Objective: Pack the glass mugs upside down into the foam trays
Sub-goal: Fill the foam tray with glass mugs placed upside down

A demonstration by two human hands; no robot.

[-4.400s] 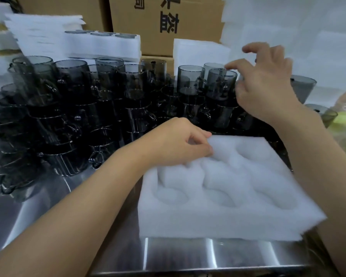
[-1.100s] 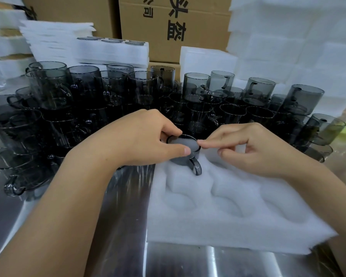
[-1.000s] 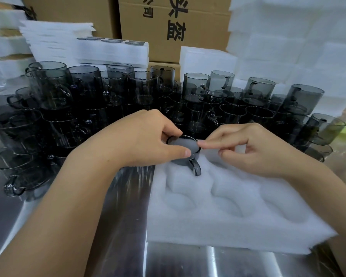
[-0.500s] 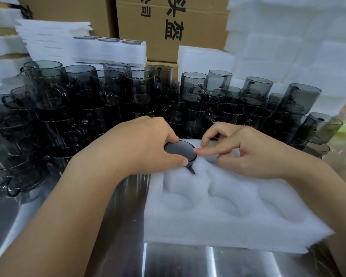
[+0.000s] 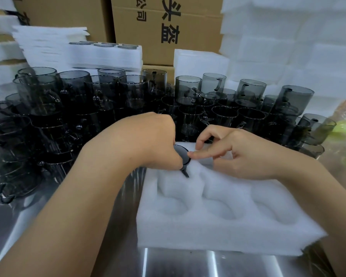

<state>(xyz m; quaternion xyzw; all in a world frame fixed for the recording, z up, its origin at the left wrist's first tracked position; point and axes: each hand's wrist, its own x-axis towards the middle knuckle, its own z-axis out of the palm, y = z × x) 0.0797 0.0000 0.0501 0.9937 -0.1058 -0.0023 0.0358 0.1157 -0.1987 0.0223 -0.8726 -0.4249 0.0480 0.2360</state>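
Glass mug (image 5: 183,156): smoky dark grey, base up. It sits sunk in the far-left pocket of the foam tray (image 5: 218,232), with the handle pointing near into the foam. Your left hand (image 5: 148,140) has its grip curled round the mug's left side, thumb at the near edge. Your right hand (image 5: 234,154) has its fingers bent and one fingertip on the base's right edge. Can't tell if that grip pinches.

The tray is white with round pockets and lies on the steel surface (image 5: 188,262), near right. The mug is the only thing seen in it. More grey mugs (image 5: 88,108) stand upright and stacked, far and left. Behind them are foam stacks (image 5: 48,47) and a cardboard box (image 5: 168,33).
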